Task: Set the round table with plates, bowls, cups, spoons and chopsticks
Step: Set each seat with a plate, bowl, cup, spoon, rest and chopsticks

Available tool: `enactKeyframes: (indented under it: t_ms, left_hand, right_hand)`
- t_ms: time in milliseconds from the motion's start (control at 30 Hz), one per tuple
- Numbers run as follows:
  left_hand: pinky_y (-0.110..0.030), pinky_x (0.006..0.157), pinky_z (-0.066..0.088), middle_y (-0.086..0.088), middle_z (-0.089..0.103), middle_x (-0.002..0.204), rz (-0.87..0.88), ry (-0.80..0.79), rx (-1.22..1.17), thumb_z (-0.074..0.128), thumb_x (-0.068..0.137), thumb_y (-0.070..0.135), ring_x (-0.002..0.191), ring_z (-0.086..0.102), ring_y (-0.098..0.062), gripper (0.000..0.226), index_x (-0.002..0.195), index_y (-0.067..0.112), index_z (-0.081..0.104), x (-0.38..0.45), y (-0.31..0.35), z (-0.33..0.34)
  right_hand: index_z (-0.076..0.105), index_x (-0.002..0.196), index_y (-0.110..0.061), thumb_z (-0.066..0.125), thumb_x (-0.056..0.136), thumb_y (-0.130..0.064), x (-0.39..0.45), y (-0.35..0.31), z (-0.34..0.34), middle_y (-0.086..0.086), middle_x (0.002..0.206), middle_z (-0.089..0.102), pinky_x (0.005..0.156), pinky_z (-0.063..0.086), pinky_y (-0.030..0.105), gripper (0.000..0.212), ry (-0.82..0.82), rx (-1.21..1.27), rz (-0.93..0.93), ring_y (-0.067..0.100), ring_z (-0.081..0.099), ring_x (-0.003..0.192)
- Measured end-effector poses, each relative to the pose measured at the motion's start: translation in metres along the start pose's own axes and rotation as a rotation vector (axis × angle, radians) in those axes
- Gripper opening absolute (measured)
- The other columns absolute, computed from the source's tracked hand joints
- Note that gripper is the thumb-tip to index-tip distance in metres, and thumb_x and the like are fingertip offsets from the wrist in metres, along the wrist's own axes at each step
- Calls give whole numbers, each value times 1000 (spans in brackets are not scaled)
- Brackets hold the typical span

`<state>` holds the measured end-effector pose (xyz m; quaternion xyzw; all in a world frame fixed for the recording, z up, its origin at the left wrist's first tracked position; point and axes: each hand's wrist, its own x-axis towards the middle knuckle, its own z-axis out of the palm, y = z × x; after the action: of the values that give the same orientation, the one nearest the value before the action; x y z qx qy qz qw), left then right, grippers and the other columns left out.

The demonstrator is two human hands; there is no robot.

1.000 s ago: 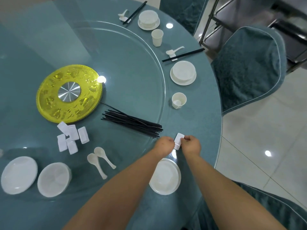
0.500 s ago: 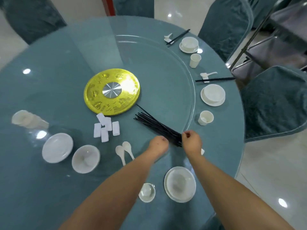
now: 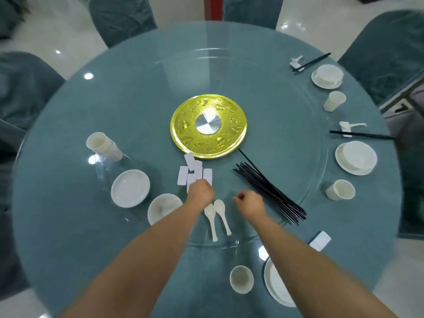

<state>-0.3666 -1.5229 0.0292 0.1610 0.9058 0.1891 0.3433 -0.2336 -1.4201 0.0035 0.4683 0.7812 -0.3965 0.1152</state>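
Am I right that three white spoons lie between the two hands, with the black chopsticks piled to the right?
Not quite: the head view shows two spoons between the hands, not three. The chopsticks do lie piled to the right.

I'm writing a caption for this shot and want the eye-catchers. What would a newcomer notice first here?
The shiny gold disc at the centre of the round table stands out first. Next come the loose bundle of black chopsticks fanned out to its lower right, and the left hand at the cluster of white rests just below the disc. The right hand hovers curled beside two white spoons.
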Motion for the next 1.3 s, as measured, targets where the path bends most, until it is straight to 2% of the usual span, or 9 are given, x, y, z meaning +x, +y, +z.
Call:
enactKeyframes:
  t_ms: [167, 300, 433, 667, 867, 967, 1100, 1233, 1300]
  left_hand:
    - [-24, 51, 34, -7, 57, 74, 10, -19, 7, 43, 89, 13, 72, 54, -25, 29, 60, 14, 48, 7, -13, 3]
    - [-28, 67, 44, -10, 67, 90, 17, -6, -32, 43, 90, 14, 82, 58, -25, 24, 69, 14, 55, 4, -14, 6]
    - [-34, 81, 52, -9, 69, 98, 53, 1, -52, 42, 91, 16, 95, 62, -28, 25, 88, 10, 67, -2, -14, 10]
    - [-34, 77, 56, -9, 69, 91, 75, -24, -118, 42, 90, 17, 86, 66, -25, 20, 77, 17, 58, -20, -20, 11]
    - [-30, 69, 51, -8, 70, 88, 102, -38, -108, 41, 90, 17, 82, 64, -24, 21, 74, 17, 56, -34, -18, 11]
    - [-29, 70, 51, -10, 70, 89, 123, -43, -110, 44, 91, 18, 83, 64, -26, 21, 77, 15, 60, -45, -14, 18]
    - [-32, 73, 54, -14, 69, 89, 172, -68, -44, 44, 91, 19, 83, 64, -29, 25, 70, 14, 56, -60, 1, 36]
    - [-37, 77, 57, -13, 72, 91, 207, -141, 19, 42, 91, 20, 90, 67, -31, 25, 77, 16, 61, -73, 25, 60]
    - [-36, 79, 56, -14, 72, 92, 226, -182, 34, 42, 92, 21, 90, 67, -31, 25, 76, 17, 60, -79, 38, 75]
  right_hand:
    - [62, 92, -17, 59, 89, -38, -7, -12, 31, 7, 100, 68, 70, 45, 29, 22, -231, -251, 18, 26, 64, 92]
    - [61, 103, -17, 60, 89, -38, -16, -13, 45, 6, 106, 66, 73, 46, 30, 26, -279, -407, -14, 26, 64, 97]
    - [65, 108, -13, 55, 91, -24, -25, -9, 53, 8, 107, 67, 78, 50, 32, 22, -217, -414, -9, 29, 65, 98]
    - [64, 94, -10, 45, 90, -10, -41, -4, 47, 10, 99, 66, 77, 51, 31, 20, -145, -361, 57, 31, 65, 91]
    - [50, 70, -15, 47, 86, -10, -55, 3, 26, 10, 83, 59, 72, 49, 32, 17, -87, -235, 122, 30, 55, 77]
    - [57, 75, -15, 49, 87, -12, -64, 15, 10, 13, 89, 65, 71, 46, 32, 14, -56, -165, 144, 33, 61, 84]
    - [49, 68, -18, 50, 89, -14, -79, 40, -12, 15, 96, 69, 71, 45, 32, 21, 18, -130, 151, 34, 64, 90]
    - [66, 89, -11, 49, 92, -16, -90, 69, -33, 15, 95, 70, 75, 49, 33, 18, 78, -74, 186, 34, 64, 92]
    - [67, 89, -13, 48, 93, -16, -97, 89, -44, 15, 93, 70, 75, 49, 34, 20, 117, -38, 206, 35, 64, 91]
